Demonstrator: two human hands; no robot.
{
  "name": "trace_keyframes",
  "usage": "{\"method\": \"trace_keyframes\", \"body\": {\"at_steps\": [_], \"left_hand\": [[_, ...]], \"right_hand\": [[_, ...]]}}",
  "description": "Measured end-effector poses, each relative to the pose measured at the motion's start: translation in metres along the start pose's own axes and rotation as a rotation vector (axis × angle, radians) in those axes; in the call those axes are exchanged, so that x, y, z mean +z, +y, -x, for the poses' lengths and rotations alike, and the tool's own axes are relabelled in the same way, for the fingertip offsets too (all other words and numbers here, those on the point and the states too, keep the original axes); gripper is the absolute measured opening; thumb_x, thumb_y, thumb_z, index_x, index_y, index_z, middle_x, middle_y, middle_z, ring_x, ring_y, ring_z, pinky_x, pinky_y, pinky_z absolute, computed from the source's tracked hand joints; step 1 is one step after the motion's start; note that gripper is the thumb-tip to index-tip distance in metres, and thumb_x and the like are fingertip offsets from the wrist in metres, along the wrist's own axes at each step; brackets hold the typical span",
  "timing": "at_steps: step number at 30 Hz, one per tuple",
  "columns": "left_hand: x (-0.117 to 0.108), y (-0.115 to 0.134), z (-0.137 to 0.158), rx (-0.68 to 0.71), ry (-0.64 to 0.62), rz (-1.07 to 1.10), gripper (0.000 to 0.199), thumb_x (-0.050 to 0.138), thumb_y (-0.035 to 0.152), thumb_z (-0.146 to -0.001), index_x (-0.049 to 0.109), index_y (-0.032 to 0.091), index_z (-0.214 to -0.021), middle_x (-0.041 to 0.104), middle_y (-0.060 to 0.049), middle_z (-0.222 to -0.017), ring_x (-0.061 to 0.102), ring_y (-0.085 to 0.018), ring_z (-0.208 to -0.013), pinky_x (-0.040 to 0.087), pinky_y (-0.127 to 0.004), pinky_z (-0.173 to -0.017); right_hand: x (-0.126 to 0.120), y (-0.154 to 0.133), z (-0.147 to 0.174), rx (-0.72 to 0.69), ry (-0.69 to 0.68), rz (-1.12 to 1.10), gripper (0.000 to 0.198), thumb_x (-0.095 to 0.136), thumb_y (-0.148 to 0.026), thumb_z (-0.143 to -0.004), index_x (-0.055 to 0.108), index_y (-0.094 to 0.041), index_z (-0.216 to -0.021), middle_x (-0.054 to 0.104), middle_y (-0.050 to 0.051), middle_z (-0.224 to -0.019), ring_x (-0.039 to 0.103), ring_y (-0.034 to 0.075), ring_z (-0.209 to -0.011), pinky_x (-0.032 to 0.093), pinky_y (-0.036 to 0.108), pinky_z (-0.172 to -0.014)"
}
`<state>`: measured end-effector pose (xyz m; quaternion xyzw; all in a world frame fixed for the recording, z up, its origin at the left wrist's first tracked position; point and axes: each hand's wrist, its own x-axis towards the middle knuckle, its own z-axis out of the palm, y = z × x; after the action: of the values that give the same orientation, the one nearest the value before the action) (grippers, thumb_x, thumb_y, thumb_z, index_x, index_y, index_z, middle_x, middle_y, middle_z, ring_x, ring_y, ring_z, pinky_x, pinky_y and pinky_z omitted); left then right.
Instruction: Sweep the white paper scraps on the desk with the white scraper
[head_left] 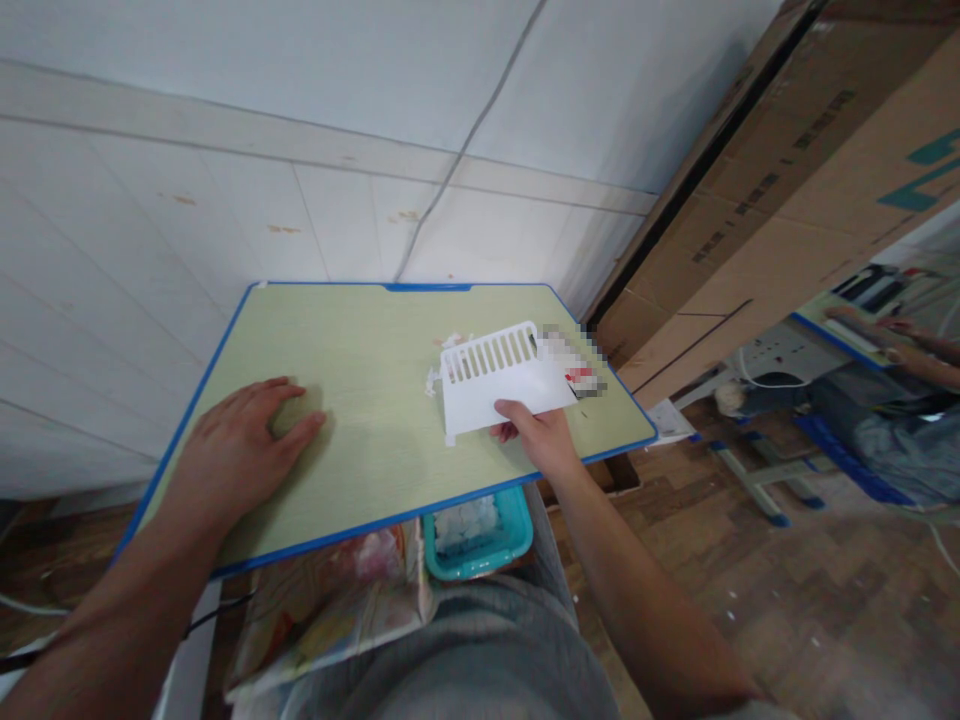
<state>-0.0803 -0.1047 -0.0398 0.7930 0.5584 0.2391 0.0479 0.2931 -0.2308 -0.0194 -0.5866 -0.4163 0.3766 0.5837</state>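
My right hand (532,432) grips the lower edge of a white slotted sheet (495,392), thumb on top and fingers underneath. A row of long narrow openings runs along the sheet's far side. Small white scraps (433,380) lie at its left edge, on the desk. Beyond its right end is a blurred patch (577,365) with white and red in it, too pixelated to make out. My left hand (251,435) rests on the left part of the pale green desk top (352,350), fingers apart and holding nothing.
A teal basket (517,545) of white pieces sits below the desk's front edge, beside a patterned cloth bag (337,610). Tall cardboard boxes (750,200) lean at the right. Farther right, another person's arm (870,330) lies over a second desk.
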Motion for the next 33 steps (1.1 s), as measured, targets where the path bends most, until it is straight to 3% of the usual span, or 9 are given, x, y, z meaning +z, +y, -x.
{"method": "trace_keyframes", "body": {"at_steps": [7, 13, 19, 33], "left_hand": [[-0.002, 0.003, 0.0, -0.016, -0.001, 0.014, 0.074, 0.049, 0.073, -0.105, 0.081, 0.019, -0.143, 0.08, -0.021, -0.168, 0.072, -0.041, -0.163, 0.05, -0.058, -0.146], [-0.003, 0.004, -0.001, -0.025, -0.019, 0.002, 0.079, 0.048, 0.072, -0.104, 0.081, 0.014, -0.146, 0.078, -0.024, -0.17, 0.071, -0.042, -0.164, 0.049, -0.058, -0.146], [-0.002, 0.001, 0.0, -0.01, -0.022, 0.0, 0.08, 0.048, 0.072, -0.105, 0.08, 0.012, -0.147, 0.077, -0.026, -0.17, 0.071, -0.044, -0.164, 0.049, -0.061, -0.146], [-0.001, 0.001, 0.0, -0.019, -0.006, 0.013, 0.074, 0.048, 0.072, -0.105, 0.08, 0.018, -0.143, 0.079, -0.023, -0.169, 0.072, -0.042, -0.162, 0.049, -0.059, -0.146]], "right_hand": [[-0.006, 0.001, 0.004, 0.003, 0.013, 0.046, 0.03, 0.086, -0.051, -0.081, 0.073, -0.028, -0.066, 0.076, 0.006, -0.06, 0.069, 0.023, -0.054, 0.064, 0.038, -0.058], [-0.012, 0.002, 0.013, -0.008, 0.064, -0.004, 0.029, 0.088, -0.05, -0.083, 0.077, -0.026, -0.072, 0.077, 0.005, -0.061, 0.067, 0.023, -0.052, 0.064, 0.038, -0.056], [-0.015, -0.003, 0.015, 0.009, 0.021, 0.009, 0.028, 0.086, -0.048, -0.079, 0.074, -0.026, -0.066, 0.075, 0.005, -0.059, 0.068, 0.023, -0.053, 0.063, 0.038, -0.056], [-0.019, -0.007, 0.019, 0.015, 0.023, 0.041, 0.025, 0.08, -0.047, -0.076, 0.069, -0.029, -0.062, 0.068, 0.002, -0.053, 0.061, 0.022, -0.05, 0.058, 0.037, -0.052]]}}
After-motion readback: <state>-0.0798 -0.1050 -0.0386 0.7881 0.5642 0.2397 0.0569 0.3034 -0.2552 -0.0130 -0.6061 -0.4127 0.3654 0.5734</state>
